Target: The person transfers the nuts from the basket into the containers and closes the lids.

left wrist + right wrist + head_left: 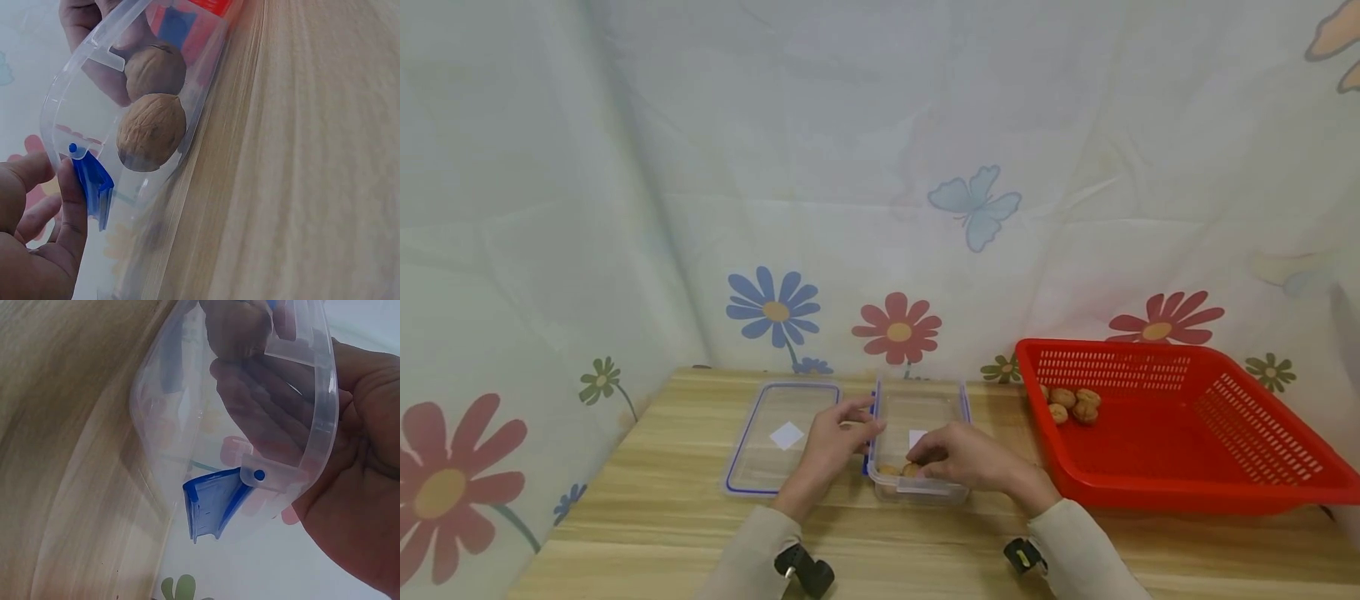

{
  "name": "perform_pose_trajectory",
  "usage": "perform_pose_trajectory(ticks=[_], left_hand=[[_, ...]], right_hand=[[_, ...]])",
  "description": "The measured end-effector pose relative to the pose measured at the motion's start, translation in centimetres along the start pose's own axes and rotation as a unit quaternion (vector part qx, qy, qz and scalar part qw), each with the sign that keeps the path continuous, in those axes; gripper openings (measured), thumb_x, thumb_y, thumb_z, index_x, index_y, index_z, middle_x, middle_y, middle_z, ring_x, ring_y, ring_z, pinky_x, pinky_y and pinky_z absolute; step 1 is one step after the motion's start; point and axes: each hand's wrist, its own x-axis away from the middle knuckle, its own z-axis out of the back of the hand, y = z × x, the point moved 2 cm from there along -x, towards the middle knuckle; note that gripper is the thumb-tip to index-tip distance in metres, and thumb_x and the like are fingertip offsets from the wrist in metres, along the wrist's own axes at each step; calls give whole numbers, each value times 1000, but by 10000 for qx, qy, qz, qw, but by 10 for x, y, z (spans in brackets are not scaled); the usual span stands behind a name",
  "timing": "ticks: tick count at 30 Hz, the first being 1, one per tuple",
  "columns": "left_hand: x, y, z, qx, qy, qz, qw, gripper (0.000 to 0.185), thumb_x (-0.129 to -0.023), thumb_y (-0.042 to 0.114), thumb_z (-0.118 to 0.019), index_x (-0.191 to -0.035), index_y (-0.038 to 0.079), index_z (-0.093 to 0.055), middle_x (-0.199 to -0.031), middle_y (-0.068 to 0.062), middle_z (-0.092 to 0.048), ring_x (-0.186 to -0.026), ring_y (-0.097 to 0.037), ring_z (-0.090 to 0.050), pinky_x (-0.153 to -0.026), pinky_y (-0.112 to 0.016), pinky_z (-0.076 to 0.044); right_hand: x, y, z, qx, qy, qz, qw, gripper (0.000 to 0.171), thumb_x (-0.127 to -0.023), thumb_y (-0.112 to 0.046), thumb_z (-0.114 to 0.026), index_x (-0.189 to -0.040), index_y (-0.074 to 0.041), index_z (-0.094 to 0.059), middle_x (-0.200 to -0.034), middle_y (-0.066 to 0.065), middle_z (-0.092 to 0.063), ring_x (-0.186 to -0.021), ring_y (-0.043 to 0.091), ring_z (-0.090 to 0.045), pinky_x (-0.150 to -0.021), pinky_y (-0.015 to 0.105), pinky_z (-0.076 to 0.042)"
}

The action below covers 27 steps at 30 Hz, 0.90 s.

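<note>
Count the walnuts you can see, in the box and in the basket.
5: two in the clear container, walnut and walnut under the right hand; three in the red basket, at and. The hand may hide more.

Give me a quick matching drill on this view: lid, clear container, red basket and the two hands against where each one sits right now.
Things:
1. lid
2. clear container
3. red basket
4. left hand

Places:
A. far right of the table, walnuts at its back corner
B. flat on the table, left of the container
C. touching the container's left edge
D. middle of the table, walnuts at its near end, right hand reaching in

Pairs: 1-B, 2-D, 3-A, 4-C
</note>
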Motion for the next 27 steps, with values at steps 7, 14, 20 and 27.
perform_pose_trajectory(ticks=[7,14,20,27], left_hand=[[1,1,0,-3,27,-2,10000,43,-95,9,-81,-135,-3,-69,-103,-14,-69,-85,-23,-72,-71,-38,-65],[0,2,-2,34,16,4,10000,42,-95,8,-80,-135,-3,-69,-103,-15,-69,-86,-27,-72,-70,-35,-65],[-1,0,-4,100,-81,0,9999,43,-95,8,-80,-135,-4,-68,-103,-15,-68,-81,-19,-70,-68,-31,-63],[1,1,-2,89,74,42,9999,42,-95,4,-79,-134,-5,-68,-102,-15,-70,-82,-23,-71,-66,-30,-63]], right_hand=[[-1,1,-1,-148,6,-46,9999,19,-94,-4,-81,-112,0,-80,-104,4,-79,-91,11,-72,-88,32,-62],[1,2,-1,-250,137,-137,9995,22,-93,-6,-82,-114,2,-79,-107,9,-79,-94,16,-74,-90,38,-63],[5,4,3,-437,179,-253,9986,26,-93,-10,-84,-116,0,-79,-112,11,-78,-97,19,-74,-92,42,-62],[8,-6,15,-535,336,-208,9978,28,-94,-15,-83,-120,-6,-79,-114,7,-77,-103,21,-72,-94,40,-61]])
